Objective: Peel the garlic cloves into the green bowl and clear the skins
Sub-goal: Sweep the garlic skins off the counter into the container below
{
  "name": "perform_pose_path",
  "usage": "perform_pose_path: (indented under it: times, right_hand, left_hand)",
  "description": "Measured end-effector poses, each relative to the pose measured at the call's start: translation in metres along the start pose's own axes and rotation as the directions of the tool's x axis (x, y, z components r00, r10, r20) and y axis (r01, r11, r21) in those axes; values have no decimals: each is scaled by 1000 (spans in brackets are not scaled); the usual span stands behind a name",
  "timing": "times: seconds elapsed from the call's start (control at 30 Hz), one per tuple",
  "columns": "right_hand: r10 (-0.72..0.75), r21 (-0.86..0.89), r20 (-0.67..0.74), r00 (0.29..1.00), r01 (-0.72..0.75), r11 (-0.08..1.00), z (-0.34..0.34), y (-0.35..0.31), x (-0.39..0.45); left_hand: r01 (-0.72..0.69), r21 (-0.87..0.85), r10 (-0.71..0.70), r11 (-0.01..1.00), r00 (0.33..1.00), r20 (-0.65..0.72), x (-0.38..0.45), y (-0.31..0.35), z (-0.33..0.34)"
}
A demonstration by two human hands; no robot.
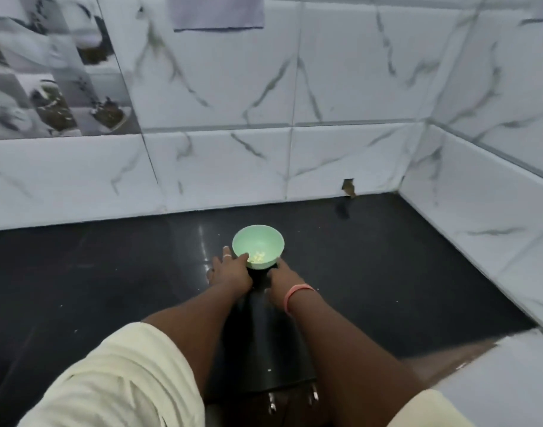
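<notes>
A green bowl [265, 238] sits tilted toward me on the black countertop [110, 272], close to the back wall. Several peeled garlic cloves [258, 257] lie in its near side. My left hand [230, 271] holds the bowl's left rim, thumb over the edge and a ringed finger stretched along the outside. My right hand [282, 278], with a pink band on its wrist, reaches the bowl's lower right side. Its fingers run under the base and are hidden. No unpeeled cloves show.
White marble-look tiles [233, 167] close off the back, and a second tiled wall [479, 211] forms a corner on the right. A chipped hole [348, 188] marks the wall's foot. Tiny pale flecks [269, 370] dot the counter. A lilac cloth [218, 10] hangs above.
</notes>
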State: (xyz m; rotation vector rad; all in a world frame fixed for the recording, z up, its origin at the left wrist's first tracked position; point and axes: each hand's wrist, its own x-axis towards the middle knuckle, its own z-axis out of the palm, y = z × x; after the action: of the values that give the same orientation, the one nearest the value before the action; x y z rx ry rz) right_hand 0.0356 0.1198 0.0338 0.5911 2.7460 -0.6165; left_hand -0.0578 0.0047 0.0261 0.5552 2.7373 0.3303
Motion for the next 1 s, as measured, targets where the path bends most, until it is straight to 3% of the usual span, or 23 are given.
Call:
perform_pose_path:
  times: [0.13, 0.23, 0.37, 0.47, 0.6, 0.73, 1.0]
  right_hand:
    - [106, 77, 46, 993, -110, 991, 26, -20, 36]
    - [126, -21, 10, 992, -126, 992, 30, -24, 51]
    - [35, -88, 11, 999, -34, 996, 34, -18, 46]
    - [-61, -149, -40, 997, 55, 987, 40, -13, 28]
    - [-251, -226, -153, 956, 214, 950, 49, 1, -9]
    - [-398, -269, -197, 896, 341, 901, 50, 19, -28]
    - [-429, -203, -151, 890, 397, 895, 46, 33, -44]
  left_hand:
    - [-126, 19, 125, 992, 991, 44, 20, -20, 9]
    - [-149, -122, 147, 981, 989, -21, 29, -23, 19]
    - [-114, -360, 73, 926, 989, -127, 21, -27, 33]
    - [-103, -441, 13, 891, 979, -204, -2, -28, 36]
    - [-167, -309, 67, 936, 949, -309, -46, -27, 52]
    - [-92, -297, -7, 950, 949, -316, -70, -22, 70]
    - [-21, -227, -59, 974, 938, -342, -92, -11, 78]
